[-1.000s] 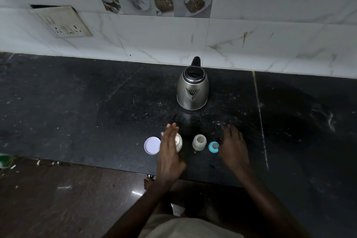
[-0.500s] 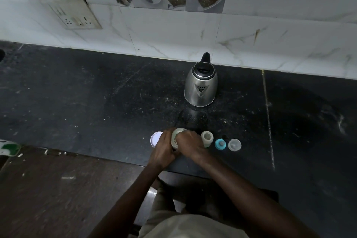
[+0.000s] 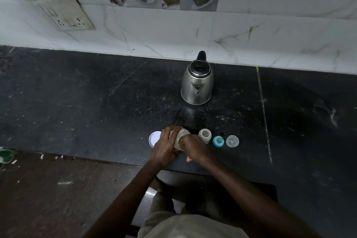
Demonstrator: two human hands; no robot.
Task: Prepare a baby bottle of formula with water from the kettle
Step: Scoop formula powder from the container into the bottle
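My left hand (image 3: 165, 147) grips a small pale formula jar (image 3: 182, 134) and tilts it, near the counter's front edge. The fingers of my right hand (image 3: 193, 146) curl over the jar's mouth, and whatever lies under them is hidden. The jar's white lid (image 3: 154, 138) lies flat just left of my left hand. An open baby bottle (image 3: 205, 135) stands upright just right of my hands. Beyond it sit a blue teat ring (image 3: 218, 141) and a clear cap (image 3: 232, 141). A steel kettle (image 3: 197, 86) stands further back, with its spout facing me.
The black stone counter (image 3: 96, 102) runs left and right, and a tiled wall (image 3: 173, 31) stands behind it. A wall socket plate (image 3: 66, 15) is at the upper left. Something green (image 3: 4, 155) lies at the left edge, below the counter's front.
Both hands came together on the jar. My right hand moved left from beside the teat ring, uncovering the clear cap. The jar now tilts in my left hand. The view shifted slightly.
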